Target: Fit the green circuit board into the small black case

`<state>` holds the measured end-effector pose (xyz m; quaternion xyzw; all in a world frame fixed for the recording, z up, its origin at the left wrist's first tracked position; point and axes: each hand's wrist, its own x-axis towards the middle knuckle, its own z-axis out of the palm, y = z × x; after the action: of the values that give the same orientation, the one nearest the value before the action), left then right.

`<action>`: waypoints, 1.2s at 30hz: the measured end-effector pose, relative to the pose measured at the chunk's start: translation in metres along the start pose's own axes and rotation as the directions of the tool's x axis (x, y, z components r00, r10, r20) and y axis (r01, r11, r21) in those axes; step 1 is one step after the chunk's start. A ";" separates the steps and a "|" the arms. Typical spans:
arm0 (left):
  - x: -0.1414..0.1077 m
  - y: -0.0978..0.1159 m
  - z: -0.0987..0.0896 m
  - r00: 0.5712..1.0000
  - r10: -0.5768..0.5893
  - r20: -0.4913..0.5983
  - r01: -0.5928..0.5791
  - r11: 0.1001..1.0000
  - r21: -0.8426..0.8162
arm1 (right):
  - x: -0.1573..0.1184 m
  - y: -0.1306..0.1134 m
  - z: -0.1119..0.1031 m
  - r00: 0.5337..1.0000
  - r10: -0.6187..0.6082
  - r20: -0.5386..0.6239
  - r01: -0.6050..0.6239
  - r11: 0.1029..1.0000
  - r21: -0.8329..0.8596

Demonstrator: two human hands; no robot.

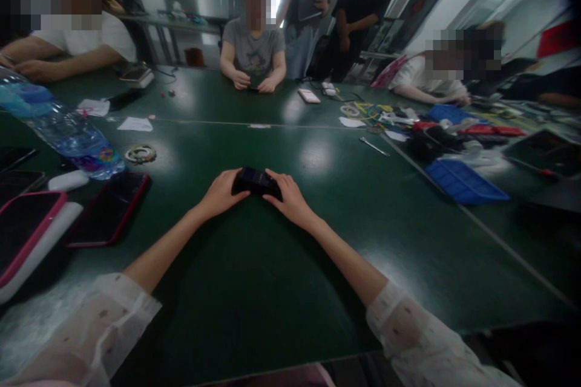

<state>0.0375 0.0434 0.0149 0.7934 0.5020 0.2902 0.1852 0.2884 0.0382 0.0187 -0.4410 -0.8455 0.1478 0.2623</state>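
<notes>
A small black device with a lit screen (256,179) rests at the middle of the green table (272,266); its exact kind is hard to make out. Around its left end, my left hand (222,192) is closed, thumb on the near side and fingers behind. My right hand (291,198) grips the opposite end in the same way. Both forearms reach in from the front edge, in sheer white sleeves. The fingers partly cover the ends of the device.
On the left stand a water bottle (75,133), a red-edged phone (113,208) and a pink-framed phone (27,230). A cable coil (140,153) lies beyond. To the right are a wrench (374,146), a blue tray (465,182) and tangled cables. Several people are across the table.
</notes>
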 end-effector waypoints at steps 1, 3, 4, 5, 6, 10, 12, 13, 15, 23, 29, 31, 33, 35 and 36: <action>0.000 0.000 0.000 1.000 0.004 -0.001 -0.004 1.000 -0.003 | 0.000 0.000 0.000 1.000 0.000 -0.002 0.000 1.000 0.003; 0.000 -0.001 0.000 1.000 0.012 -0.003 -0.012 1.000 -0.012 | -0.001 0.000 0.000 1.000 -0.002 -0.005 0.002 1.000 0.006; 0.000 -0.002 0.000 1.000 0.015 -0.006 -0.015 1.000 -0.017 | -0.001 0.000 0.000 1.000 -0.004 -0.007 0.004 1.000 0.007; 0.001 -0.002 0.001 1.000 0.016 -0.010 -0.016 1.000 -0.023 | -0.001 0.000 0.000 1.000 -0.005 -0.009 0.006 1.000 0.010; 0.001 -0.003 0.001 1.000 0.016 -0.013 -0.016 0.999 -0.030 | -0.001 0.001 0.001 1.000 -0.006 -0.012 0.006 1.000 0.013; 0.001 -0.003 0.000 1.000 -0.001 -0.009 0.000 0.998 -0.065 | -0.001 0.002 0.001 1.000 -0.006 -0.025 0.007 1.000 0.025; 0.001 -0.003 0.000 1.000 -0.014 -0.003 0.014 0.997 -0.077 | -0.001 0.002 0.001 1.000 -0.008 -0.030 0.008 1.000 0.026; 0.000 -0.002 0.000 1.000 -0.020 -0.004 0.020 0.997 -0.080 | -0.001 0.001 0.000 0.999 -0.007 -0.032 0.008 1.000 0.027; 0.000 -0.001 0.000 1.000 -0.027 -0.009 0.026 0.996 -0.082 | -0.001 -0.001 -0.001 0.999 -0.006 -0.035 0.007 1.000 0.027; 0.000 -0.004 0.001 1.000 -0.013 -0.019 0.011 0.997 -0.074 | -0.001 -0.001 -0.001 0.998 -0.017 -0.054 0.018 1.000 0.023; 0.000 -0.005 0.002 1.000 -0.007 -0.025 0.006 0.998 -0.069 | -0.001 -0.001 -0.001 0.997 -0.042 -0.070 0.045 0.998 0.038; 0.000 -0.005 0.001 1.000 0.000 -0.023 -0.002 0.997 -0.071 | -0.001 0.000 -0.001 0.997 -0.038 -0.067 0.041 0.998 0.039; 0.001 -0.005 0.001 1.000 0.016 -0.021 -0.018 0.997 -0.073 | -0.001 0.001 0.000 0.998 -0.030 -0.063 0.033 0.998 0.044; 0.001 -0.005 0.001 0.999 0.030 -0.022 -0.031 0.997 -0.071 | -0.001 0.001 0.000 0.997 -0.024 -0.068 0.028 0.998 0.053; 0.002 -0.005 0.001 0.999 0.031 -0.022 -0.033 0.997 -0.069 | -0.001 0.001 0.000 0.997 -0.021 -0.072 0.025 0.998 0.058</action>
<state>0.0352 0.0470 0.0116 0.7913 0.4808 0.3185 0.2029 0.2897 0.0377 0.0177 -0.4281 -0.8360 0.1540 0.3069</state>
